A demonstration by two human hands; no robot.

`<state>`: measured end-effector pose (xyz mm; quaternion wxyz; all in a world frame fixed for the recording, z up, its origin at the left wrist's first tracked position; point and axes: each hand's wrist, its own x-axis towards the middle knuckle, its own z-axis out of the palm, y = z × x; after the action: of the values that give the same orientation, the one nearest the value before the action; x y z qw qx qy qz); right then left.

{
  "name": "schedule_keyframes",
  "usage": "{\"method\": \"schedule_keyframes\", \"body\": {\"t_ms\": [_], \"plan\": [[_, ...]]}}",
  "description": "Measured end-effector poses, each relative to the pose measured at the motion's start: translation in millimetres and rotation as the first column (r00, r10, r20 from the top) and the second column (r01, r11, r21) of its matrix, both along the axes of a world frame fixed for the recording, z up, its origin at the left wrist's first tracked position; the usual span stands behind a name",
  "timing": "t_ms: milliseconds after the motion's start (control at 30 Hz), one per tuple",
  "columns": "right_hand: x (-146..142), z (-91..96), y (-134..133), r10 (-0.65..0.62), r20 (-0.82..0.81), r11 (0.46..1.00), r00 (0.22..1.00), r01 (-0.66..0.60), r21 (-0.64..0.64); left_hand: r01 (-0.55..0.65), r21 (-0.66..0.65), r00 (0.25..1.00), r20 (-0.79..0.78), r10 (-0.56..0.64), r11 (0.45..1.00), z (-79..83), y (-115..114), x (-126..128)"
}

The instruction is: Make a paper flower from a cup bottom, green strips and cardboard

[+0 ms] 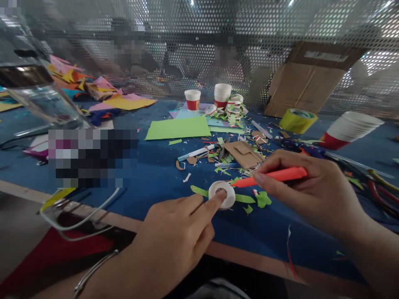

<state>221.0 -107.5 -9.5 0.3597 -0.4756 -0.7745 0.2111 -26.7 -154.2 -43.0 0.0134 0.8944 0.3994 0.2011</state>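
Note:
A small white round cup base (231, 196) lies on the blue table with a green paper strip (246, 198) sticking out on both sides of it. My left hand (179, 228) presses the middle of the cup base with its outstretched index finger, the other fingers loosely curled. In my right hand (311, 191) is a red-orange marker (280, 176), pinched between thumb and fingers. The marker's tip points left and is close to the cup base's upper right rim; whether it touches is unclear. A green paper cutout (263, 199) lies just right of the strip.
Paper scraps, a cardboard piece (245, 154) and a pen (196, 153) lie beyond the hands. Farther back are a green sheet (179, 128), paper cups (192, 100), yellow tape (298, 121) and a cardboard box (307, 85). Stacked cups (352, 129) stand right, a glass bottle (43, 95) left.

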Motion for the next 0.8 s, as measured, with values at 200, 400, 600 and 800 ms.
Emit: {"method": "schedule_keyframes", "body": {"t_ms": [200,400,600,800], "plan": [[-7.3,-4.9,5.4,0.071,0.037,0.997,0.997,-0.07,-0.024,0.018,-0.075,0.999,-0.035,-0.021,0.997,-0.3,9.5,1.2],[-11.0,-9.1,8.9,0.103,0.045,0.993,0.994,-0.1,-0.059,0.044,-0.081,0.998,-0.039,-0.048,0.996,1.1,11.5,2.3],[-11.3,-8.8,10.1,0.101,0.056,0.99,0.993,-0.094,-0.105,0.039,-0.112,0.998,-0.041,-0.044,0.993,4.3,14.6,4.3],[-10.4,-5.5,7.4,0.114,0.075,0.988,0.991,-0.105,-0.115,0.024,-0.189,0.998,-0.054,-0.035,0.982,7.5,15.7,4.6]]}}
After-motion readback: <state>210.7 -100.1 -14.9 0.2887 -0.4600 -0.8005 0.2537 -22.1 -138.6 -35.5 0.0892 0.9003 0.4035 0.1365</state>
